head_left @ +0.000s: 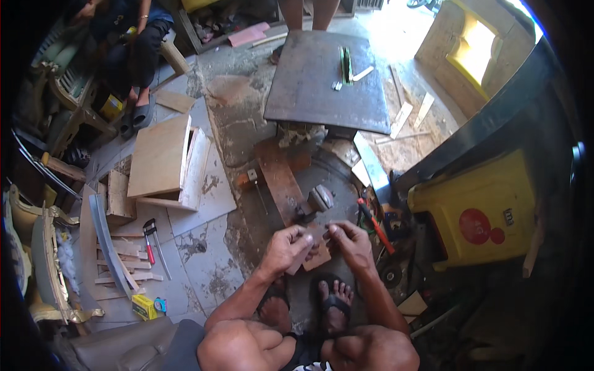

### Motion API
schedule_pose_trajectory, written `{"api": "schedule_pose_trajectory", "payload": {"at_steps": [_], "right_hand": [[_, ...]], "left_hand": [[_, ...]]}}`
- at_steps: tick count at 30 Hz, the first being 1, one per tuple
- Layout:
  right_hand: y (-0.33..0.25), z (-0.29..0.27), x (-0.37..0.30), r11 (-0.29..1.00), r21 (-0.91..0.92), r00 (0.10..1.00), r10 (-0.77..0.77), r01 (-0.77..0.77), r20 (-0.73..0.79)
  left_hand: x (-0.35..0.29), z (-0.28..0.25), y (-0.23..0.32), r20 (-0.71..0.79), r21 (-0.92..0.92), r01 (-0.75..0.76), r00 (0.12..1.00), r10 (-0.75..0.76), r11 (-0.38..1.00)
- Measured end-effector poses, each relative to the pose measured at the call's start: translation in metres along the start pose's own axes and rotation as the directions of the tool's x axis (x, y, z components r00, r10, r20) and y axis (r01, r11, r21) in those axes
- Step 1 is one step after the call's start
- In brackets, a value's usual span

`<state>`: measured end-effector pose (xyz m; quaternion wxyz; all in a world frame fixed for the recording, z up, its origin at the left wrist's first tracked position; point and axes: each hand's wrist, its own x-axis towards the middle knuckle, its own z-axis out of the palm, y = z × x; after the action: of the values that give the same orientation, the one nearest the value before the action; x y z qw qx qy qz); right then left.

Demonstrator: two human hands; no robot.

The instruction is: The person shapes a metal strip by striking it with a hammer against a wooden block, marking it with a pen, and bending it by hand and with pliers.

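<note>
My left hand (284,248) and my right hand (351,246) are close together in front of my knees. Between them they pinch a thin brownish sheet (317,237), which looks like sandpaper, by its two sides. Just below it, another flat brown piece (318,258) shows; whether it belongs to the same sheet I cannot tell. Thumbs and fingers of both hands are closed on the edges. A grey rounded tool (321,198) rests on the floor just beyond my hands, beside a long brown board (279,179).
A dark low table (322,86) stands ahead, and a yellow plastic stool (479,213) lies tipped at right. A red-handled bar (375,226) is near my right hand. To the left are a wooden box (159,157), a clamp (150,241) and wood strips (127,263). Another person sits at upper left.
</note>
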<state>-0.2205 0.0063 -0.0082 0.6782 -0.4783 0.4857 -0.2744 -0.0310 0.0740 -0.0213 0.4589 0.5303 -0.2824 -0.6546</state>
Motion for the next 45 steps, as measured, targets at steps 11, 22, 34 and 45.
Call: {"api": "schedule_pose_trajectory", "payload": {"at_steps": [11, 22, 34, 45], "right_hand": [[0.009, -0.006, 0.001, 0.996, -0.085, 0.999, 0.035, -0.035, 0.001], [0.013, -0.008, 0.003, 0.996, -0.086, 0.999, 0.039, -0.037, 0.019], [0.078, -0.101, 0.026, 0.927, -0.011, 0.777, 0.308, -0.376, -0.549], [0.148, -0.138, -0.031, 0.950, 0.313, 0.855, 0.168, -0.007, -0.491]], "left_hand": [[0.001, -0.006, 0.009, -0.081, -0.238, -0.010, 0.997, -0.009, 0.971], [0.001, -0.005, 0.006, -0.067, -0.242, -0.007, 0.998, -0.010, 0.970], [0.007, -0.020, -0.028, 0.032, 0.211, 0.130, 0.990, -0.140, 0.969], [0.009, -0.013, -0.021, -0.089, 0.378, 0.214, 0.977, -0.195, 0.901]]}}
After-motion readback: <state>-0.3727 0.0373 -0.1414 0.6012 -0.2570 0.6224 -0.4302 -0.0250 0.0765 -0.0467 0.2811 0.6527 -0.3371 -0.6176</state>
